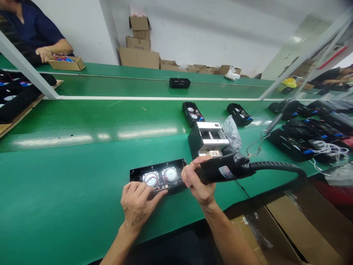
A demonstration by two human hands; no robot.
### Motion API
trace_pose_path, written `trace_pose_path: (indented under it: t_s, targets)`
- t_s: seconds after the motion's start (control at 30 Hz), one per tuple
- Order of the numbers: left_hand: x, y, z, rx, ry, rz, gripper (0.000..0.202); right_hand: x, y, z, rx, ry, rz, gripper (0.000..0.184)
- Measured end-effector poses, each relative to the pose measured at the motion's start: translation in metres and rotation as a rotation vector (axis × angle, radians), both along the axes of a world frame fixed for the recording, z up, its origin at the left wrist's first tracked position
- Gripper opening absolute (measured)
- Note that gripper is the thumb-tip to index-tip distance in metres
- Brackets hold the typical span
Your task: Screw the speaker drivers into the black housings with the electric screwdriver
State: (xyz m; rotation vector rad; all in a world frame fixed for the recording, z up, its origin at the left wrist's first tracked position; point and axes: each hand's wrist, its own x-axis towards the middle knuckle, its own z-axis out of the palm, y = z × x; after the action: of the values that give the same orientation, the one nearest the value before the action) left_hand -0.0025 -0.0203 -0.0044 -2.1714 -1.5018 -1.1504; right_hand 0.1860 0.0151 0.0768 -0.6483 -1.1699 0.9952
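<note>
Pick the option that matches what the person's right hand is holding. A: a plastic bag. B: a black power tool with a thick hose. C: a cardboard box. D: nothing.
B: the right hand grips a black power tool whose thick hose curves off to the right, beside the black speaker panel under the left hand.

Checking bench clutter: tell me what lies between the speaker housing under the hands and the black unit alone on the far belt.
In the head view, between the speaker housing and the far black unit, only bare green belt and a white divider strip show.
</note>
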Motion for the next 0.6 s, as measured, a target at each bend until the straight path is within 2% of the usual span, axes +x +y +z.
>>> trace_pose_path:
  t_s: [0.3,0.6]
  targets:
    - [0.000,0.000,0.001,-0.001,-0.005,-0.001,0.029,-0.003,0.003,0.002,0.004,0.024,-0.008,0.022]
    - [-0.001,0.000,0.000,0.022,-0.005,-0.010,0.031,0.014,0.007,0.015,-0.017,0.058,-0.104,0.023]
